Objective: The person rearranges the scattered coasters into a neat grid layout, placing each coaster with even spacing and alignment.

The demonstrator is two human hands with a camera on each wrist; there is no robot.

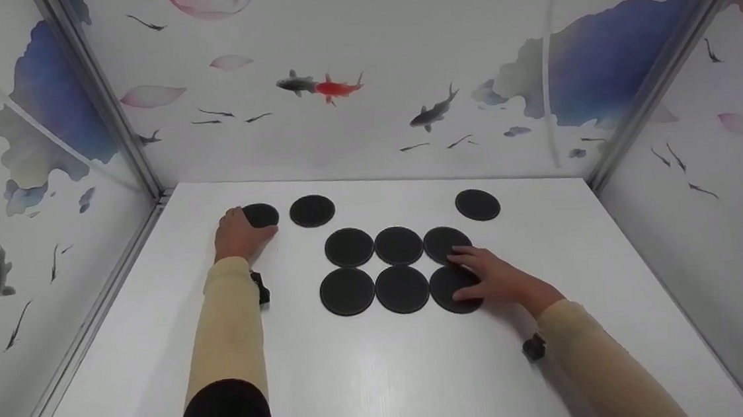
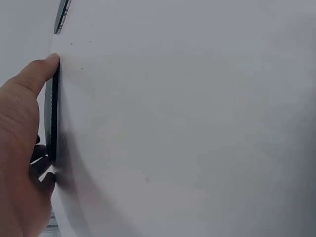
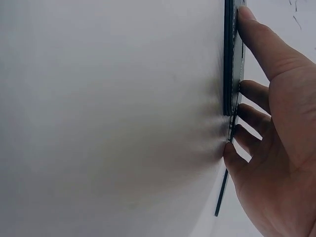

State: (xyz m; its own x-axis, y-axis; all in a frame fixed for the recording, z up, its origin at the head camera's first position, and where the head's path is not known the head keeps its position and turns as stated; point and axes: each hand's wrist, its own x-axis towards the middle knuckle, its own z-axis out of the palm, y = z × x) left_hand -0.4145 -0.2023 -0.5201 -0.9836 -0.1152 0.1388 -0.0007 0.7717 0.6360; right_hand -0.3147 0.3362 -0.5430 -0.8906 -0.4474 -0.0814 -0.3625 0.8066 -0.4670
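Note:
My left hand [image 1: 239,235] is at the back left of the white table, its thumb and fingers on opposite edges of a round black coaster [image 1: 261,215]. In the left wrist view that coaster [image 2: 52,111] shows edge-on between thumb and fingertips. Six more black coasters lie in two touching rows of three in the middle. My right hand [image 1: 493,277] rests with spread fingers on the right end of these rows. Its thumb lies over the front right coaster [image 1: 447,289], and fingertips reach the back right coaster [image 1: 444,242]. The right wrist view shows stitching along a coaster's edge [image 3: 236,59].
Single black coasters lie at the back, one [image 1: 312,211] right of my left hand and one [image 1: 477,205] behind my right hand. White panels [image 1: 365,129] printed with fish and petals enclose the table [image 1: 385,380] at the back and both sides.

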